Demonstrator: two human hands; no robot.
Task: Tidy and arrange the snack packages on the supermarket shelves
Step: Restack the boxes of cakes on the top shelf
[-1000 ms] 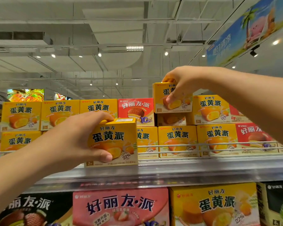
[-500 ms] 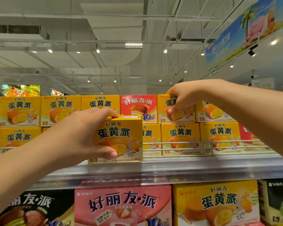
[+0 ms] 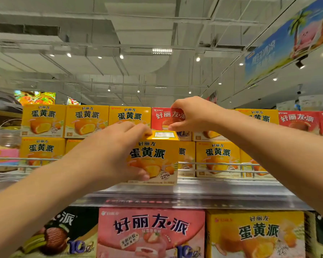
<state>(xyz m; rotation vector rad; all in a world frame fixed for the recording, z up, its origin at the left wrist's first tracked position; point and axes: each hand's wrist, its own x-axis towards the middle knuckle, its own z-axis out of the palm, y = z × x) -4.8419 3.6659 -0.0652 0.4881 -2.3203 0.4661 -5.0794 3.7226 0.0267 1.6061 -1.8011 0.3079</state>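
yellow box (image 3: pixel 157 157) gripped by l hand (image 3: pixel 117 153) at metal shelf (image 3: pixel 194 192) edge; r hand (image 3: pixel 190 114) pinches red box (image 3: pixel 164 116).

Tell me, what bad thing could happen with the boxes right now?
The left hand holds a yellow box out in front of the shelf rail, with nothing under it; a loose grip might drop it. The right hand is pinching the red box in the top row, which could knock neighbouring boxes crooked.
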